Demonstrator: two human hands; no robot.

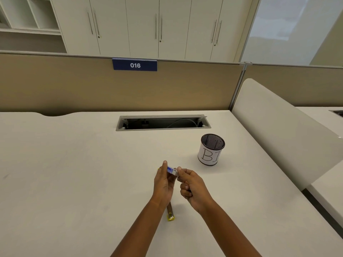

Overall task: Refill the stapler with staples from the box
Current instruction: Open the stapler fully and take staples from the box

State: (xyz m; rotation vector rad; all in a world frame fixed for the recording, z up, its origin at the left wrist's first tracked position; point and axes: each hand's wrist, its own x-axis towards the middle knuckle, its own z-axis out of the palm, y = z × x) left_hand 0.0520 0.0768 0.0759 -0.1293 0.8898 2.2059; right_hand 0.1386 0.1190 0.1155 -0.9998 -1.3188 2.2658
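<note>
Pale, matte desk (74,182) fills the scene, backed by a tan fabric partition carrying a blue plate marked 016 (135,65), with an open cable trough (163,123) set into the far middle. Both hands meet above the desk's near centre around the staple box (171,170), a small blue-and-white cardboard carton. The left hand (164,184) wraps its left end, fingers closed on it, while the right hand (193,189) pinches the box's right end between thumb and forefinger, other fingers curled in. The box's long axis runs roughly left to right between the two grips, so sliding its drawer out would likely go rightward, with the right hand doing the pulling. The stapler (170,214), yellow plastic with a metal rail, lies on the desk just nearer than the hands, mostly hidden under the left wrist, its length pointing near-to-far. A black mesh cup (211,149) wrapped in lettered paper stands further right.
</note>
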